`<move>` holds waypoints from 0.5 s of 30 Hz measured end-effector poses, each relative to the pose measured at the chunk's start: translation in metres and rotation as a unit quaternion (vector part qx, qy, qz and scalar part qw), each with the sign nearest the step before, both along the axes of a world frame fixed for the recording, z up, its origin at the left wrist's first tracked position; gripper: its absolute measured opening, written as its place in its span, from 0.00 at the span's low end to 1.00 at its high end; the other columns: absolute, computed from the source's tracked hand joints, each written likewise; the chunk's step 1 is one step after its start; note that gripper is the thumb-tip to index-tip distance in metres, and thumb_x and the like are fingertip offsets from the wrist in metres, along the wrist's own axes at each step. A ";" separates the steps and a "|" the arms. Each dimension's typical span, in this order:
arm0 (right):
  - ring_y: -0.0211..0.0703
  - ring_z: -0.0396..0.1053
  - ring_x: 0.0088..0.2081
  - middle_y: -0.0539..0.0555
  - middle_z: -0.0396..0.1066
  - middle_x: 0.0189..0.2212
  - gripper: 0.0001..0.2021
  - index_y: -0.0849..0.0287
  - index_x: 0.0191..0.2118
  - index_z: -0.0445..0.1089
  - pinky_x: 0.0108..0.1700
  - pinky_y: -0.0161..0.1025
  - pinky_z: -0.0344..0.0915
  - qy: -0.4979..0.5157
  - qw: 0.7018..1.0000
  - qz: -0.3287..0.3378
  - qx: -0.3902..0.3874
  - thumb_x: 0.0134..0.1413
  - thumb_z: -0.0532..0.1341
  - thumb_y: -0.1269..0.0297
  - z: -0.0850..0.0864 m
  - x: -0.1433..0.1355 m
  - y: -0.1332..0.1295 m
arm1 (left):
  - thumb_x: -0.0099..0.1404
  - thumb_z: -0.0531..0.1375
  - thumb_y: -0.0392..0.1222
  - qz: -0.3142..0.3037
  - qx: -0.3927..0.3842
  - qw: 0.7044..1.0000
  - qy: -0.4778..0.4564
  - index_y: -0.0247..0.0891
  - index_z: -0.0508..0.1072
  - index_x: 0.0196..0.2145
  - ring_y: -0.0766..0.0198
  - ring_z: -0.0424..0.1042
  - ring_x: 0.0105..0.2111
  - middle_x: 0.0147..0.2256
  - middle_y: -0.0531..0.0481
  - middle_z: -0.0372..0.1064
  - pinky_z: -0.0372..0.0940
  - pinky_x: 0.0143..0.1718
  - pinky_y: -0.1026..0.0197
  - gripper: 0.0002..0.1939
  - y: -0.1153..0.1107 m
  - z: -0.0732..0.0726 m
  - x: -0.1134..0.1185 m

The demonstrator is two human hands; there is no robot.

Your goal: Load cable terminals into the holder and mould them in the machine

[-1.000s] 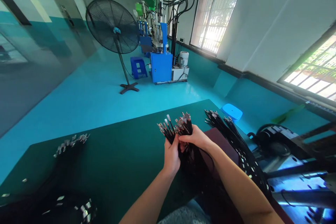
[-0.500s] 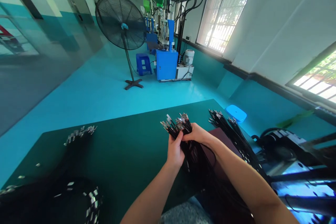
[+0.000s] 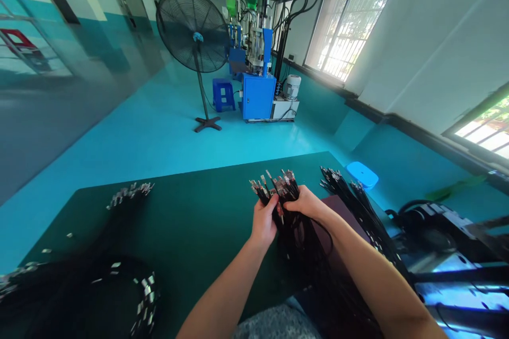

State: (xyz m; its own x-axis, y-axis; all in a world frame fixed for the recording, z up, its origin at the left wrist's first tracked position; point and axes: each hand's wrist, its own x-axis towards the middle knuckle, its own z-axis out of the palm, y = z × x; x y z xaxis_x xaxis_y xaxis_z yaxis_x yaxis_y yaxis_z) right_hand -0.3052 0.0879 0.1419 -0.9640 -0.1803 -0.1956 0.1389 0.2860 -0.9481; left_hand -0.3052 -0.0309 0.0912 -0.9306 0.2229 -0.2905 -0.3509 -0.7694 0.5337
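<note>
Both of my hands grip black cables with silvery metal connector ends, held above the green table (image 3: 207, 228). My left hand (image 3: 264, 222) is closed around the left portion of the cables (image 3: 260, 189), its thumb pressed on them. Close beside it, my right hand (image 3: 306, 204) wraps the larger bundle of cables (image 3: 287, 185) on the right. The connector ends fan out above my fingers, and the black lengths hang down toward my lap. A small gap shows between the two portions. My fingers behind the bundles are hidden.
More black cables (image 3: 353, 196) lie along the table's right side by a dark maroon board (image 3: 338, 209). A large cable pile (image 3: 115, 228) covers the left. Beyond stand a pedestal fan (image 3: 194, 32), a blue stool (image 3: 224, 94) and a blue machine (image 3: 258, 96). A light-blue stool (image 3: 362, 175) is at the right.
My view has shifted slightly to the left. The cables in my two hands stand a little further apart, with one connector end now sticking up between them.
</note>
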 end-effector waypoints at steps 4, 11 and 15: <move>0.38 0.68 0.24 0.48 0.73 0.22 0.16 0.65 0.36 0.74 0.28 0.33 0.64 -0.022 1.000 0.010 -0.018 0.35 0.59 0.73 -0.003 -0.004 0.001 | 0.38 0.70 0.43 0.024 -0.025 0.999 -0.007 0.33 0.67 0.33 0.74 0.55 0.13 0.13 0.60 0.58 0.51 0.16 0.69 0.24 0.004 0.000 -0.004; 0.37 0.64 0.18 0.50 0.69 0.15 0.04 0.64 0.19 0.71 0.22 0.33 0.61 -0.033 0.997 -0.072 -0.018 0.34 0.59 0.70 0.003 0.002 0.009 | 0.42 0.67 0.41 0.000 -0.086 0.996 0.026 0.32 0.68 0.32 0.76 0.52 0.11 0.16 0.57 0.64 0.46 0.14 0.69 0.19 0.000 0.000 -0.008; 0.36 0.62 0.16 0.48 0.66 0.11 0.05 0.62 0.14 0.68 0.20 0.32 0.59 -0.015 0.991 -0.129 -0.024 0.33 0.60 0.69 0.004 0.007 0.011 | 0.41 0.67 0.41 -0.038 -0.102 0.993 0.041 0.32 0.68 0.31 0.77 0.52 0.12 0.20 0.54 0.67 0.47 0.14 0.69 0.19 -0.003 0.000 -0.010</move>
